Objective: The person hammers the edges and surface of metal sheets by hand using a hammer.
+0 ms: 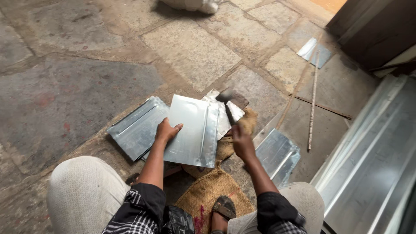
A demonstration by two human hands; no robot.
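Observation:
My left hand [167, 131] presses flat on a shiny rectangular metal sheet [193, 130] with a folded ridge near its right side. My right hand [242, 139] grips the handle of a hammer [226, 100] whose dark head hangs just over the sheet's upper right corner. The sheet rests on burlap sacking [212, 190] and partly covers other sheets.
Another ribbed sheet [136, 128] lies to the left, one more [277, 156] to the right. Thin rods [313, 99] lie on the stone floor. Long metal panels [377, 160] stack at the right. My sandalled foot [223, 208] rests on the burlap.

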